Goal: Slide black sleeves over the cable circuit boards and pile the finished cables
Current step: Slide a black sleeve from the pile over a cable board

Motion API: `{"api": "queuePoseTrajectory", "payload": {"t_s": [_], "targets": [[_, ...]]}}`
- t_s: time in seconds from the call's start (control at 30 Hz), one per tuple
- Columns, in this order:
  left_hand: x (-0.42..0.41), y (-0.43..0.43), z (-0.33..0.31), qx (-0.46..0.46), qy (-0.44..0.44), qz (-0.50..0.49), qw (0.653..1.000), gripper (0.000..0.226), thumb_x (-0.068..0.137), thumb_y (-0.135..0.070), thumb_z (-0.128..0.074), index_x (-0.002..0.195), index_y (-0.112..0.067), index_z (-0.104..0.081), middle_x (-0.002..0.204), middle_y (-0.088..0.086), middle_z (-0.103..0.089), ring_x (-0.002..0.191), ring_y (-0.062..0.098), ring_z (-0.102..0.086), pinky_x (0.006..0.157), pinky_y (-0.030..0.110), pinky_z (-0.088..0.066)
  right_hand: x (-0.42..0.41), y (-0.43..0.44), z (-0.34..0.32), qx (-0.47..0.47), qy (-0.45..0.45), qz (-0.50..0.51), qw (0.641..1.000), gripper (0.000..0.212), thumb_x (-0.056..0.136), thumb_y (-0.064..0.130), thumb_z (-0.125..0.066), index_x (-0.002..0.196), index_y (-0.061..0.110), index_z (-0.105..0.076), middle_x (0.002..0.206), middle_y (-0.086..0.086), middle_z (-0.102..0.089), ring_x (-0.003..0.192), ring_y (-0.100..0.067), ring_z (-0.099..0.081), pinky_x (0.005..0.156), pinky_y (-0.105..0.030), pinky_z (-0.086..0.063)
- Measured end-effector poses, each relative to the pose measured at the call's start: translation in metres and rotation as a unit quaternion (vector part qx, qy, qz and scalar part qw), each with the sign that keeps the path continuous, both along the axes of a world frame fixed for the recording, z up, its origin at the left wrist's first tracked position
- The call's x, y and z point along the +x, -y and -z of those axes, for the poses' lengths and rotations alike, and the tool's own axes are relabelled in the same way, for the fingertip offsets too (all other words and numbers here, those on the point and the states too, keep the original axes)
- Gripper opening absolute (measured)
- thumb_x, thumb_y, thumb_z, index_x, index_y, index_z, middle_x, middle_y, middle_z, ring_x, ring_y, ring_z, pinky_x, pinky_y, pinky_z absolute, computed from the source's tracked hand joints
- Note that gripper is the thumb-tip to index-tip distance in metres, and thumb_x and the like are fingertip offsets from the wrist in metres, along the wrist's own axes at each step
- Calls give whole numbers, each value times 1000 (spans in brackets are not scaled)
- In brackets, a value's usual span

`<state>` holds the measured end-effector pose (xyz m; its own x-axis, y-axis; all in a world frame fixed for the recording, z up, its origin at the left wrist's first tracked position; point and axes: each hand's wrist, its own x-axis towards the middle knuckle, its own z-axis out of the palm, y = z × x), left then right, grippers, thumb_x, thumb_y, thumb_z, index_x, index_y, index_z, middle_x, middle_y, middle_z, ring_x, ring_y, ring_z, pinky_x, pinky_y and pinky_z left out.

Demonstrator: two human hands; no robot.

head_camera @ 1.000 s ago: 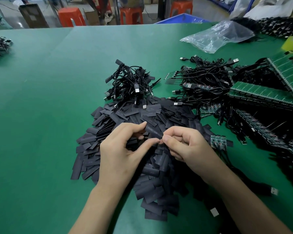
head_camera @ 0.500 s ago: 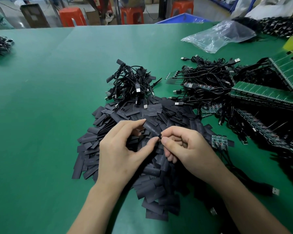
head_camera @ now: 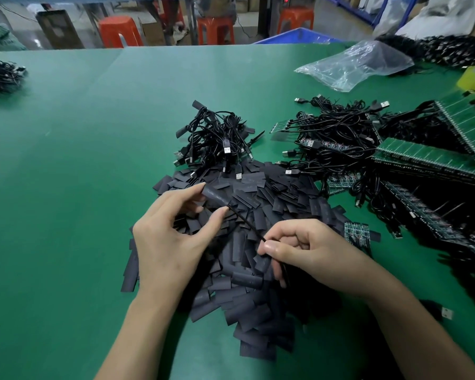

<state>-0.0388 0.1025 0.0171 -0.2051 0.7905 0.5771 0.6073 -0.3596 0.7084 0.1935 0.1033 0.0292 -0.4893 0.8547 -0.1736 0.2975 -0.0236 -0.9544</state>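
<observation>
Currently L hand (head_camera: 170, 242) pinches one black sleeve (head_camera: 217, 197) btwn thumb & forefinger, tilted just above the heap of loose sleeves (head_camera: 258, 297) on the green table (head_camera: 80, 160). Thin black cable (head_camera: 247, 223) exits the sleeve's lower end & runs diagonally to R hand (head_camera: 307, 248), whose thumb & curled fingers clamp it. Can't tell if a board sits inside. Pile of sleeved cables (head_camera: 217, 141) lies just beyond the heap. Tangle of unsleeved cables (head_camera: 335, 138) is to the right, beside green PCB panels (head_camera: 428, 157). Clear plastic bag (head_camera: 354, 64) lies farther back.
</observation>
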Motion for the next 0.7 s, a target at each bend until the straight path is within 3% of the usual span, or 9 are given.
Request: {"api": "queuePoseTrajectory", "payload": {"t_s": [0.13, 0.27, 0.37, 0.47, 0.57, 0.63, 0.7], "targets": [[2, 0, 0, -26, 48, 12, 998, 48, 80, -38, -83, 123, -17, -74, 98, -5, -71, 87, 12, -68, 85, 28, -57, 1, -2, -16, -14, -71, 0, 997, 18, 97, 32, -61, 92, 20, -73, 66, -6, -68, 56, -19, -63, 58, -24, -51], [4, -2, 3, -54, 75, 10, 996, 61, 80, -44, -79, 134, -21, -66, 112, -10, -69, 94, 11, -67, 89, 34, -57, -8, -23, -48, 0, -113, 92, 989, 20, 98, 36, -63, 93, 20, -74, 63, -3, -64, 53, -16, -61, 39, -23, -43], [6, -2, 4, -56, 66, 19, 996, 47, 83, -45, -75, 124, -22, -70, 106, -10, -68, 94, 15, -66, 86, 35, -56, -29, -68, -76, 36, -104, 159, 981, 27, 102, 31, -61, 105, 6, -69, 62, -1, -65, 52, -14, -62, 38, -22, -43], [9, 0, 4, -54, 37, 35, 997, 33, 86, -41, -74, 111, -21, -73, 102, -9, -66, 90, 15, -65, 81, 24, -51, -66, -130, -99, 78, -59, 199, 975, 30, 104, 27, -60, 109, -2, -66, 63, -3, -66, 49, -14, -62, 39, -22, -42], [14, 1, 5, -67, 30, 48, 996, 27, 86, -39, -75, 107, -22, -74, 100, -9, -65, 89, 12, -63, 79, 18, -46, -104, -190, -108, 101, 13, 230, 968, 36, 103, 29, -62, 120, -3, -61, 78, -9, -72, 58, -18, -63, 49, -27, -47], [15, 2, 5, -71, 35, 54, 995, 26, 86, -40, -73, 105, -23, -74, 100, -10, -65, 89, 11, -63, 79, 16, -44, -122, -214, -105, 106, 68, 212, 969, 42, 101, 29, -63, 128, -2, -55, 105, -17, -73, 81, -26, -69, 69, -35, -58], [15, 2, 6, -67, 33, 56, 996, 22, 88, -38, -75, 105, -23, -74, 100, -11, -64, 89, 10, -63, 79, 15, -43, -132, -223, -96, 115, 147, 181, 965, 45, 99, 28, -65, 131, -2, -56, 127, -18, -66, 111, -31, -68, 93, -44, -59]]}}
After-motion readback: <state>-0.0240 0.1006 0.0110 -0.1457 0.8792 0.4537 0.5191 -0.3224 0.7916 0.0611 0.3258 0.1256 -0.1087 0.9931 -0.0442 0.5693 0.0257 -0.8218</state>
